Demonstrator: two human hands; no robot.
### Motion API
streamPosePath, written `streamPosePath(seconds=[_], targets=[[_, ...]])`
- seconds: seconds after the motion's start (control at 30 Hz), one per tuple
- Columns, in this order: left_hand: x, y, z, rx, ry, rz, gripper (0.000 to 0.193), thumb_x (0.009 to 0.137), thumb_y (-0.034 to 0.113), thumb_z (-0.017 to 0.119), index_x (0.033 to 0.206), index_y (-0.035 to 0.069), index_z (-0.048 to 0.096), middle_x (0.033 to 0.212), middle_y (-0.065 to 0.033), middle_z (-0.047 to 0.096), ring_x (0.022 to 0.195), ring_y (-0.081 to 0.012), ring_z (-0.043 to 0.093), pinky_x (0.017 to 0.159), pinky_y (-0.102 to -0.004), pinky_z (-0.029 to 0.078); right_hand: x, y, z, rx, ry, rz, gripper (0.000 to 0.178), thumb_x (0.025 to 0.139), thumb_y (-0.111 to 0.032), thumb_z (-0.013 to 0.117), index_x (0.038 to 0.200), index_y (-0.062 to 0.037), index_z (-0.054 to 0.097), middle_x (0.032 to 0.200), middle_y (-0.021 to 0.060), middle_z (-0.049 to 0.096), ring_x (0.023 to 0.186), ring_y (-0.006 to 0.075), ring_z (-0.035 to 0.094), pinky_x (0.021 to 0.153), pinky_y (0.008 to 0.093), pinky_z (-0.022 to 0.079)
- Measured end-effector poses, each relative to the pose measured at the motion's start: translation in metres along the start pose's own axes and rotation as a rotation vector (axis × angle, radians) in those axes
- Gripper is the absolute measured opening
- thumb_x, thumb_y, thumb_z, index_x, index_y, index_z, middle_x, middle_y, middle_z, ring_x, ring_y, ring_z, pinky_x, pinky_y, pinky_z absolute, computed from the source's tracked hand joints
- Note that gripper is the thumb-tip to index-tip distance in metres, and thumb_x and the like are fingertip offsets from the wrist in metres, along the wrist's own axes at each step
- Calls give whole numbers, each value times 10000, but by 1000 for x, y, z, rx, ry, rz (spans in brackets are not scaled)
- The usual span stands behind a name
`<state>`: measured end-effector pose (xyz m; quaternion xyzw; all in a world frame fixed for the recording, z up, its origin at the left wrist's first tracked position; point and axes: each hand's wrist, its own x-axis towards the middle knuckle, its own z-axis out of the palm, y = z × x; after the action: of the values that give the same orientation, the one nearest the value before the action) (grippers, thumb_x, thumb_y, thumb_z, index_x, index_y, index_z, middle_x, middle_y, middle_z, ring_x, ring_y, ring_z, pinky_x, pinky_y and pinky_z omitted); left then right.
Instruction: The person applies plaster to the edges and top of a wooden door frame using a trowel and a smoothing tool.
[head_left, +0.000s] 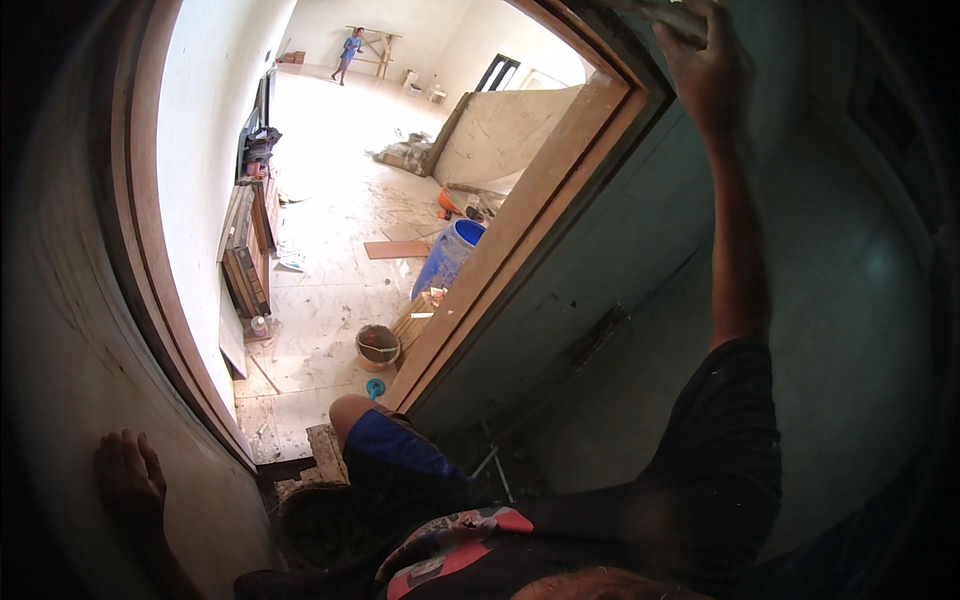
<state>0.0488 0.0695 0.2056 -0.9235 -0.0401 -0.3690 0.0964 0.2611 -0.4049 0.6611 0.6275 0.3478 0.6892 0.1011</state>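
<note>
Wooden door frame (530, 225) gripped high, wall (70, 330) braced low.
Right hand (705, 60) raised at frame's top corner, fingers curled round a dim tool (672, 15); left hand (128, 475) flat on wall, fingers together.

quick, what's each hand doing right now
Left hand: open, flat against the wall.
Right hand: raised, closed on a tool; kind unclear.
</note>
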Motion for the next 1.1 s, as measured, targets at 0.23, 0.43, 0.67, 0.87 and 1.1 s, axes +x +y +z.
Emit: streamPosePath(seconds=[0.23,0.43,0.67,0.87,1.1], targets=[[0,0,-1,19,41,20,108,973,74,530,998,-28,554,954,-203,576,912,-345,602,817,-430,506,16,5,-7,329,-210,284,221,795,-36,757,985,-34,645,885,45,671,817,136,654,698,268,558],[-1,-2,0,-45,9,-2,109,974,76,525,992,-25,561,941,-211,576,910,-362,599,820,-444,503,12,29,1,382,-316,207,176,785,-39,768,924,-49,661,875,24,666,752,101,619,651,268,530],[-4,-2,1,-34,-25,-28,117,973,71,532,990,-39,566,966,-223,589,925,-371,609,837,-447,511,7,24,21,177,-104,-213,140,767,-45,793,851,-51,682,886,49,685,752,148,651,660,304,553],[0,-3,4,-34,-11,-1,110,974,71,533,977,-35,561,946,-217,585,912,-364,610,830,-447,513,-5,45,6,193,-35,-281,220,787,-91,801,976,-47,697,938,32,706,854,125,670,753,289,553],[-2,-1,2,-26,-12,-28,87,971,60,531,966,-22,559,937,-211,584,907,-363,608,827,-446,511,-24,34,-6,484,-126,165,196,815,-107,796,975,-36,709,944,19,714,862,94,673,745,253,558]])
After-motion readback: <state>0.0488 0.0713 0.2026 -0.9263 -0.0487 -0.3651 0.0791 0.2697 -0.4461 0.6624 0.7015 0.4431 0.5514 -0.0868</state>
